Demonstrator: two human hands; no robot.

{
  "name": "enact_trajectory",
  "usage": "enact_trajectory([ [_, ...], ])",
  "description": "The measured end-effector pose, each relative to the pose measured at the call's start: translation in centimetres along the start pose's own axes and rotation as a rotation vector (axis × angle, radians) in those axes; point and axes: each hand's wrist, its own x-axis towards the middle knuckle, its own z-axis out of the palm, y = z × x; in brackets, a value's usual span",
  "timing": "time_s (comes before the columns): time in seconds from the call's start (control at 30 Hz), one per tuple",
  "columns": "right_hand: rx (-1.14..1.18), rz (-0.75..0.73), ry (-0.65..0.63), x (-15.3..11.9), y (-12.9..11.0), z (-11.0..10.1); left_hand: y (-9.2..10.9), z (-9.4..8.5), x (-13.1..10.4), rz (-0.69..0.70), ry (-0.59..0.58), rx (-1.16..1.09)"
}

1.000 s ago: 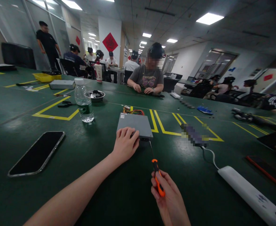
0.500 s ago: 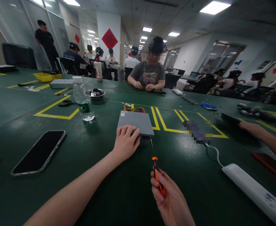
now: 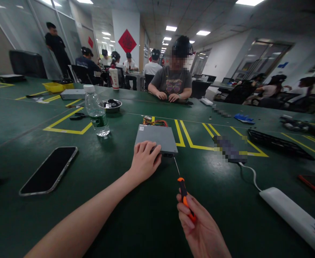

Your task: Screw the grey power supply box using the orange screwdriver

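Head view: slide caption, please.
Left hand on a gray box, right hand holding a screwdriver at its near edge.

Orange-and-black screwdriver (image 3: 183,190), grey box (image 3: 157,136), dark green table (image 3: 125,143)

Box has a white sticker (image 3: 141,128), plus red and yellow wires (image 3: 158,123). Table's got yellow tape (image 3: 203,147) stripes, and the clear bottle (image 3: 92,104) has a green label (image 3: 99,121) and a white cap (image 3: 89,89).

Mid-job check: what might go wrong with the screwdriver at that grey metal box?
The screwdriver in the right hand meets the near edge of the grey metal box at a slant, so its tip might slip and scratch the casing.
The left hand rests close to that tip, so a slip sideways could jab its fingers.
Only that hand visibly steadies the box, so hard pushing may slide it.
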Motion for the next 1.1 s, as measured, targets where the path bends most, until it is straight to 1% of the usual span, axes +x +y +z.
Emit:
enact_trajectory([
  [0.13, 0.053, 0.082, -0.007, -0.2, -0.2, 0.2, 0.0, 0.0, 0.0, -0.004, 0.007, 0.006],
  [0.23, 0.043, 0.079, -0.021, -0.1, -0.2, 0.1, 0.0, 0.1, 0.0, -0.002, 0.008, 0.010],
  [0.33, 0.005, 0.025, -0.013, 0.0, -0.2, -0.1, 0.0, 0.1, 0.0, 0.000, 0.000, 0.011],
  [0.43, -0.038, -0.071, -0.016, -0.1, -0.4, -0.2, 0.0, 0.1, 0.0, 0.002, 0.003, 0.006],
  [0.5, -0.047, -0.106, 0.012, -0.1, -0.5, -0.2, 0.0, 0.1, 0.0, 0.004, 0.007, 0.004],
  [0.6, -0.052, -0.056, 0.060, -0.2, -0.3, 0.0, -0.1, 0.1, 0.0, 0.004, 0.014, 0.003],
  [0.67, -0.053, 0.007, 0.043, -0.2, -0.1, 0.1, -0.1, 0.1, -0.1, 0.001, 0.017, -0.001],
  [0.73, -0.057, 0.039, 0.012, 0.0, 0.3, 0.2, -0.1, 0.2, -0.1, -0.002, 0.014, -0.007],
  [1.0, -0.074, -0.048, -0.039, 0.4, 1.0, -0.1, -0.1, 0.1, 0.0, 0.008, -0.001, -0.010],
  [1.1, -0.033, 0.000, -0.046, 0.3, 0.9, 0.0, -0.1, 0.1, 0.0, 0.005, 0.005, -0.012],
])
